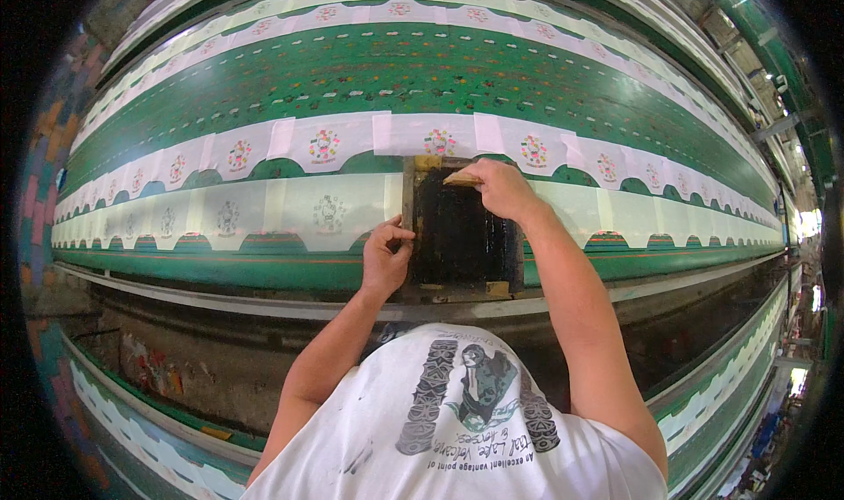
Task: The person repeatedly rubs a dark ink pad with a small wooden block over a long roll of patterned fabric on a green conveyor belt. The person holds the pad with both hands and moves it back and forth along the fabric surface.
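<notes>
In front of me a screen-printing frame (462, 232) with a dark, ink-covered mesh lies over a row of pale cloth pieces on the green table. My left hand (385, 256) is closed at the frame's left edge, its fingers curled against the wood. My right hand (503, 190) is closed on a squeegee (459, 178) with a tan edge, near the far end of the mesh. Left of the frame, a pale yellowish cloth piece (327, 212) bears a dark outline print. Whatever cloth lies beneath the frame is hidden.
Beyond the frame runs a row of pinkish cloth pieces (323, 147) with coloured round prints. A long green table (264, 69) with ink spots stretches across the far side. A pale rail (237, 302) borders the near edge. More cloth-covered tables stand behind me on both sides.
</notes>
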A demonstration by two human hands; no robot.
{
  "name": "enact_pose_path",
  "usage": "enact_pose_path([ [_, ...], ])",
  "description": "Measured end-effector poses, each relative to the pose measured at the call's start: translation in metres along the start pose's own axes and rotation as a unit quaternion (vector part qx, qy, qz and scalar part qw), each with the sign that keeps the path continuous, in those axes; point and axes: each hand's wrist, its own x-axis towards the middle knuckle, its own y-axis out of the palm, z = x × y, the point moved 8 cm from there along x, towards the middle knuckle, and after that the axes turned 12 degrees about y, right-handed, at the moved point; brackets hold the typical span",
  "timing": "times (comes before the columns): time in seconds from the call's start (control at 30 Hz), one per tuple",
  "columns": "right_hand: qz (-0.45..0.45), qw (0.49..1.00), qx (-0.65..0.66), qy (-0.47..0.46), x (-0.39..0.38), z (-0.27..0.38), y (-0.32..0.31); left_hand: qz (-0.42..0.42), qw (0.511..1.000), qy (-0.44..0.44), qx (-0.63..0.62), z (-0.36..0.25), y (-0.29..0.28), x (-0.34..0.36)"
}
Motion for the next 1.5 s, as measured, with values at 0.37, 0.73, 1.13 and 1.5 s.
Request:
enact_pose_path([
  [0.37,0.036,0.996,-0.075,-0.019,-0.082,0.041,0.019,0.014,1.000,0.021,-0.013,0.013,-0.001,-0.004],
  [0.73,0.000,0.998,-0.047,-0.035,-0.169,0.075,0.032,-0.024,0.999,0.020,0.036,-0.002,0.008,-0.015],
  [1.13,-0.160,0.977,0.111,0.092,-0.236,-0.016,0.001,-0.047,0.992,0.081,0.081,-0.026,0.028,-0.015],
  [1.5,-0.226,0.943,0.192,0.150,-0.309,-0.195,-0.064,-0.073,0.990,0.117,0.036,-0.055,0.220,-0.026],
])
